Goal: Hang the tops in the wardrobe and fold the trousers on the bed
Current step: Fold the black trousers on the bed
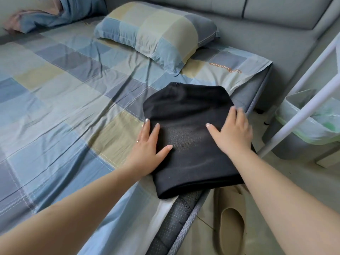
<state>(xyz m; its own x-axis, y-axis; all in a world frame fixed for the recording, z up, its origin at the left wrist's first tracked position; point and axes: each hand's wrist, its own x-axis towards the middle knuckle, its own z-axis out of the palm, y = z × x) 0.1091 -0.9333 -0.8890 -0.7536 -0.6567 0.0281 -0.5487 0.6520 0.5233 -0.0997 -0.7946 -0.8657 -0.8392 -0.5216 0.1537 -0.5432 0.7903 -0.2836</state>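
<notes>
Black trousers (185, 111) lie folded into a compact rectangle at the right edge of the bed (64, 100), which has a blue and yellow checked sheet. My left hand (147, 146) lies flat with straight fingers on the left side of the fold, partly on the sheet. On the fold's right side, my right hand (233, 131) presses down flat, fingers spread. Neither hand grips the cloth. No tops or wardrobe are in view.
A checked pillow (156, 32) lies beyond the trousers, and crumpled bedding (46, 13) sits at the far left. A grey headboard (257, 15) runs along the back. Right of the bed are a white rack frame (303, 107), a lined bin (312, 122) and a beige slipper (231, 221) on the floor.
</notes>
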